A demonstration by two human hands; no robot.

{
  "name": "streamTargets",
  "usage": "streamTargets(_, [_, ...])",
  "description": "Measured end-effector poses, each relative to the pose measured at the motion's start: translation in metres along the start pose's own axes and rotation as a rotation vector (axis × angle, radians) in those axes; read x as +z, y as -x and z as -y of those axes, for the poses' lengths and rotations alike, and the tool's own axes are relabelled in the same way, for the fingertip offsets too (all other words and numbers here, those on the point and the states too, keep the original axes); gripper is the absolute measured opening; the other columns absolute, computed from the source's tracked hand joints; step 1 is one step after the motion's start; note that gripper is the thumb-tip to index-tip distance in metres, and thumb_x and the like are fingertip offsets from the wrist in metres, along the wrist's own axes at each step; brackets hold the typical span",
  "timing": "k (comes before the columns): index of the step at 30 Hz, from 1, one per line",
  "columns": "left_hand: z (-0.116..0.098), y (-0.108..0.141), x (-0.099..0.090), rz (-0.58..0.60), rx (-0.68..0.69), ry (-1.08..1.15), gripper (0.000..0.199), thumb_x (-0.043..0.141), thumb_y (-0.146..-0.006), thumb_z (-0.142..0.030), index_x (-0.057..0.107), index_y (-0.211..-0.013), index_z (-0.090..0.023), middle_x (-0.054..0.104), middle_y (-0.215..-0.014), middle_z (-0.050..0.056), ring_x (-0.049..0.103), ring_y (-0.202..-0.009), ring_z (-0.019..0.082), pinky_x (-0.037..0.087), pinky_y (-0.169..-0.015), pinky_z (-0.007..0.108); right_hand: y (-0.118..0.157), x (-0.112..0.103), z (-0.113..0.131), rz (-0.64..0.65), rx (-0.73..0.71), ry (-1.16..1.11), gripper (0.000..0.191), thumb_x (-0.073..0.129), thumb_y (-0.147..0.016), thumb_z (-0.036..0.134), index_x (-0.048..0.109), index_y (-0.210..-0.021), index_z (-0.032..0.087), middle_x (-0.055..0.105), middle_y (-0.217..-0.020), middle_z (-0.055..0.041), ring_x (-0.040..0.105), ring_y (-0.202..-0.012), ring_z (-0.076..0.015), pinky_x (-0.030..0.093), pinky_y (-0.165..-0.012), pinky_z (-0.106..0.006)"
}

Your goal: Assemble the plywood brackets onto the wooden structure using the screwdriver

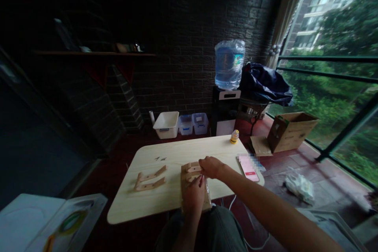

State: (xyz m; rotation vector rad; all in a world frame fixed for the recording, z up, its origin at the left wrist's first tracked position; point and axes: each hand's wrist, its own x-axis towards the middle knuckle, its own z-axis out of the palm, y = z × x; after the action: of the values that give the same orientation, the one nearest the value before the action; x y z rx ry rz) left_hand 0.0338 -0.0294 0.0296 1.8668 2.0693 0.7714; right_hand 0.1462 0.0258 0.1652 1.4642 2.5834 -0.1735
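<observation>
A brown rectangular board (184, 177) lies at the table's near edge, with pale wooden pieces (193, 169) on top of it. My right hand (210, 167) is closed at the upper right of the board, its fingertips beside the end of a wooden piece. Just below, my left hand (193, 195) rests over the board with thumb and finger pinched near my right hand. Whatever is between the fingers of either hand is too small or hidden. To the left, a wooden frame with two angled arms (150, 181) lies on the tabletop.
Small dark parts (161, 159) lie on the pale table (159, 204). A phone (248, 168) and a yellow-based bottle (234, 137) are at its right side. Plastic bins (167, 126), a water dispenser (227, 106) and a cardboard box (291, 132) stand beyond. An open case (73, 220) is at lower left.
</observation>
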Motion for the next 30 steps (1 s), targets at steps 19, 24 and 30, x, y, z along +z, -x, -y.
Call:
streamTargets(19, [-0.003, 0.010, -0.013, -0.017, 0.004, 0.034, 0.031, 0.051, -0.098, -0.037, 0.081, -0.107, -0.032, 0.081, -0.094, 0.006, 0.077, -0.083, 0.021, 0.057, -0.077, 0.030, 0.005, -0.004, 0.007, -0.003, -0.028, 0.076, 0.035, 0.061, -0.091, 0.025, 0.064, -0.123, 0.011, 0.075, -0.111, -0.0222, 0.074, -0.102, -0.0334, 0.059, -0.080, -0.042])
streamTargets(24, [-0.001, 0.008, -0.012, -0.030, 0.027, 0.055, 0.034, 0.049, -0.099, -0.037, 0.081, -0.106, -0.029, 0.081, -0.099, 0.007, 0.076, -0.087, 0.022, 0.056, -0.081, 0.030, -0.002, 0.002, 0.007, 0.009, 0.032, 0.011, 0.036, 0.060, -0.093, 0.029, 0.063, -0.123, 0.008, 0.074, -0.111, -0.0244, 0.074, -0.102, -0.0327, 0.059, -0.080, -0.039])
streamTargets(30, [0.001, 0.008, -0.008, -0.080, 0.037, 0.032, 0.030, 0.052, -0.097, -0.035, 0.082, -0.104, -0.029, 0.081, -0.097, 0.006, 0.076, -0.084, 0.022, 0.055, -0.078, 0.030, 0.006, 0.002, 0.007, -0.024, 0.071, -0.049, 0.040, 0.058, -0.094, 0.031, 0.060, -0.128, 0.011, 0.073, -0.115, -0.0231, 0.074, -0.104, -0.0326, 0.058, -0.080, -0.039])
